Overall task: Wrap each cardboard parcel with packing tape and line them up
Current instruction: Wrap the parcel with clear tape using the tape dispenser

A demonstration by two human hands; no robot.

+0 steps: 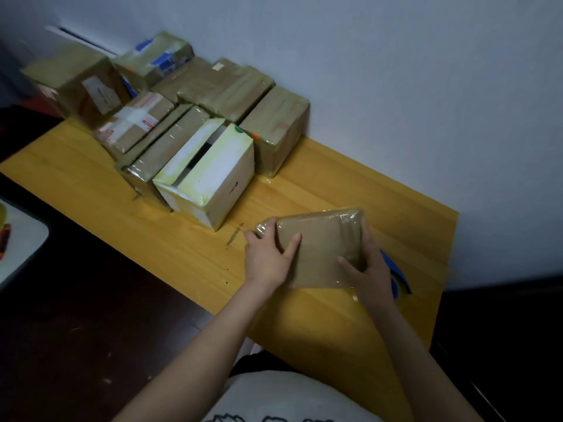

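— Which one does the person have?

— A flat brown parcel, glossy with clear tape, near the right end of the yellow wooden table. I can't tell whether it rests on the wood or is just lifted off it.

— And the hands?

— The left hand grips its left end, thumb laid across the top and fingers curled round the far corner. The right hand holds the right end, thumb on top and fingers stretched along the side edge.

— The rest?

— The other taped parcels are packed close together by the wall at the far left end (that end is blurred). The nearest is a white box with yellowish tape, well apart from the held one. Something blue lies just behind the right wrist, mostly hidden.
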